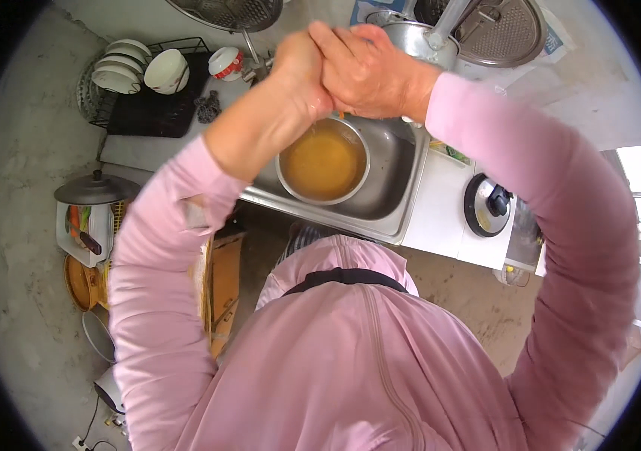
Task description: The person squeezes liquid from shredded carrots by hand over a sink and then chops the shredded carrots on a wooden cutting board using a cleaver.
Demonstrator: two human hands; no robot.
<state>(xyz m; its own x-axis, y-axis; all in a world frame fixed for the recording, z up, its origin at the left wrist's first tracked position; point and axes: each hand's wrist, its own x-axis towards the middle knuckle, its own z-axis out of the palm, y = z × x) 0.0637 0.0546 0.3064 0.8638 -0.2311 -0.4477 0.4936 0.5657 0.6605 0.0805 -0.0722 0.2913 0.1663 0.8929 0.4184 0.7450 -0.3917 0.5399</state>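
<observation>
My left hand [300, 76] and my right hand [368, 73] are clasped together above the far edge of a stainless steel sink [396, 186], their skin looking wet. Any object between the palms is hidden from view. Below them, a round metal basin [323, 160] of yellowish-brown liquid sits in the sink. The hands and left forearm cover the sink's far side. A bit of something orange shows just under the hands.
At left, bowls [167, 71] stand in a wire rack beside a black board [154, 113] and a dark scouring pad [207, 106]. A metal pot [422, 42] is behind my right hand. A glass lid [488, 204] lies on the right counter.
</observation>
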